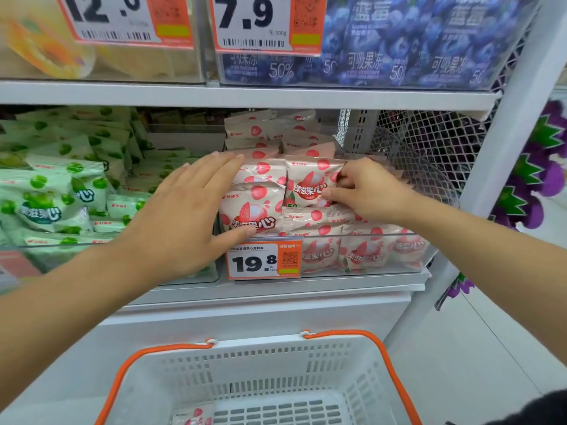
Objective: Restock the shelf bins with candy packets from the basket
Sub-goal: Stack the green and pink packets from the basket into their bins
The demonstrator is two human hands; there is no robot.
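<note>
Nearly there!
Bin [426, 256]: heaped with pink packets [310, 182], mid-frame.
Basket [362, 363]: one packet [191, 417] remained, bottom.
Left hand [184, 216]: flat, fingers spread, pressing.
Right hand [365, 191]: pinched a packet.

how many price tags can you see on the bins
3: the 19.8 tag on the pink candy bin, the 7.9 tag on the blueberry bin above, the 12 tag top left, partly cropped.
</note>
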